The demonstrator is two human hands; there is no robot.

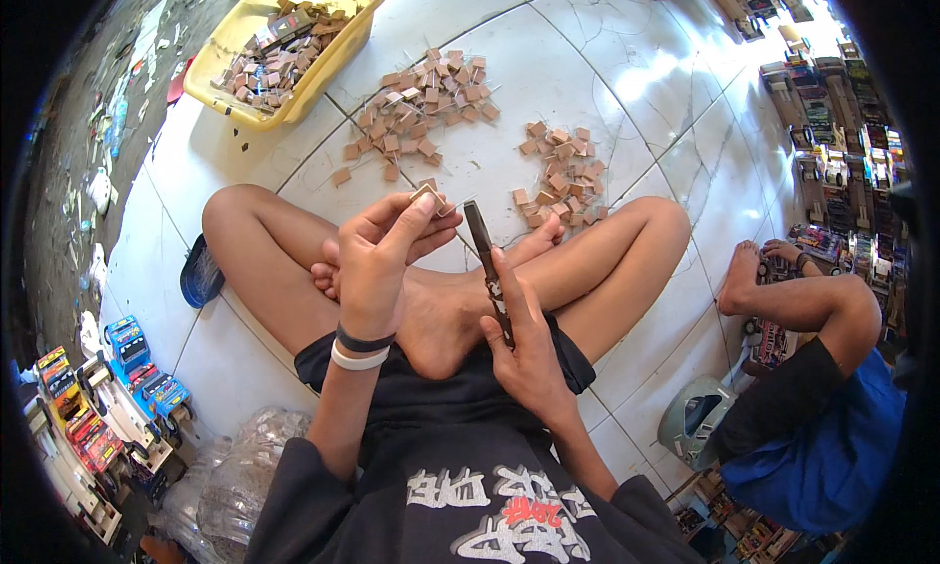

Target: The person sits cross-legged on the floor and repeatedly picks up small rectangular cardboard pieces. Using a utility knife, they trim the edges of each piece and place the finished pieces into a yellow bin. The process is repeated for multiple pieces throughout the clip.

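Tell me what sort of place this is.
Probably a home workshop for small handmade toys: people sit on a tiled floor among piles of small wooden blocks, a yellow tub, and rows of toy vehicles.

Single head-worn fisheye view; looks steeply down from above seated person's crossed legs; faces forward over white tiled floor [548, 65]; straight tile joints bend toward dark circular rim; close range, left hand [377, 260] and right hand [524, 344] near frame centre, forearms entering from lower edge; beyond fingertips [425, 204] small brown square pieces [421, 104] and yellow plastic tub [323, 70]; no second view, nothing shared.
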